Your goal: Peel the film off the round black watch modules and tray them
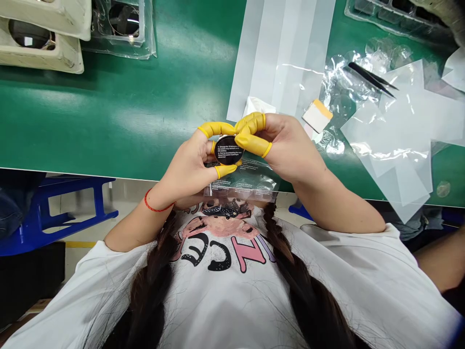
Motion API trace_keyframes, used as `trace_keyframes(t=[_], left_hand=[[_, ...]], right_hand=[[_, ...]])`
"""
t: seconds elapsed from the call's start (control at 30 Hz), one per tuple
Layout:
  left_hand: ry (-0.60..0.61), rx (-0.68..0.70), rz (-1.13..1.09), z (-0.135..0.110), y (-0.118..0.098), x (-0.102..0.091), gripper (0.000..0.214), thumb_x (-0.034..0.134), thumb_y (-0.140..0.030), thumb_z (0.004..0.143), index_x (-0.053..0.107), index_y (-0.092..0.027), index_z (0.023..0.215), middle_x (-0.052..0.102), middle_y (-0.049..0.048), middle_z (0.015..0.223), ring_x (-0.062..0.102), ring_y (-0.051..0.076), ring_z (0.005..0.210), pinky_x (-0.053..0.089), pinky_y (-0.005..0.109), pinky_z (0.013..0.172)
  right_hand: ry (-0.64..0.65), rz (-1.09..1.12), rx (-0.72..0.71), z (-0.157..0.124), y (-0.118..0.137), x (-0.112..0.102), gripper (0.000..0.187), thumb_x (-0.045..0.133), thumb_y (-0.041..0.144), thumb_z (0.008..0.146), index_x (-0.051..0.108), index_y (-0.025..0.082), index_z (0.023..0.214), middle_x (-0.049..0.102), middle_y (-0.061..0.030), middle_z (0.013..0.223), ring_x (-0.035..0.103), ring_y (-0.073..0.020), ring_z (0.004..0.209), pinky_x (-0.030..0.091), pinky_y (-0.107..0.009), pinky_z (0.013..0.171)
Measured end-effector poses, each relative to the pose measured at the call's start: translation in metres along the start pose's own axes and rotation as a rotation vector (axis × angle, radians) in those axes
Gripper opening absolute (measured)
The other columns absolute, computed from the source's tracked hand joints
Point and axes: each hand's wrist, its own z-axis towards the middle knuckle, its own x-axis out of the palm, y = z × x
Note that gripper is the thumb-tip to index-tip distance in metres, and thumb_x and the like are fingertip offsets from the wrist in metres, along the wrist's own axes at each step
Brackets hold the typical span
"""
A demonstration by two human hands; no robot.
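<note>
My left hand (pixel 194 157), in yellow finger cots, is closed around a round watch (pixel 228 151) with a black face. White printed lines about charging and pairing show on that face. The fingers and thumb of my left hand grip the watch by its rim. At its upper right edge, my right hand (pixel 281 140) pinches with yellow-covered thumb and fingers; whether a film edge is also between them is hidden. Just below the hands, a clear sheet of printed stickers (pixel 254 182) lies at the table edge, partly covered by them.
White sheets (pixel 279 43) lie on the green table (pixel 174 92). To the right are a yellow-and-white block (pixel 317 116), black tweezers (pixel 372 79), clear round films (pixel 339 92) and fanned white papers (pixel 395 131). Trays (pixel 69 58) with watches stand upper left; another tray (pixel 395 22) is upper right.
</note>
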Motion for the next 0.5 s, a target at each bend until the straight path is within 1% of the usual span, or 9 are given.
trace_keyframes(t=[0.2,0.5], left_hand=[[-0.004,0.000,-0.021,-0.0003,0.0000,0.0005,0.055,0.079,-0.021,0.069,0.051,-0.026,0.115,0.068,-0.0016,0.097,0.072,0.018,0.085,0.063,0.037,0.080],[0.006,0.014,0.000,-0.0005,0.0007,0.0000,0.054,0.078,-0.022,0.070,0.050,-0.026,0.116,0.068,-0.0016,0.095,0.073,0.018,0.084,0.063,0.036,0.079]], right_hand=[[0.004,0.007,-0.017,0.0008,-0.0008,-0.0002,0.041,0.075,0.055,0.071,0.060,0.017,0.072,0.063,-0.0019,0.082,0.058,-0.0129,0.079,0.052,-0.030,0.078],[-0.009,-0.012,-0.014,0.0008,0.0006,0.0005,0.043,0.076,0.058,0.069,0.060,0.018,0.072,0.065,-0.0028,0.084,0.059,-0.0140,0.080,0.053,-0.031,0.079]])
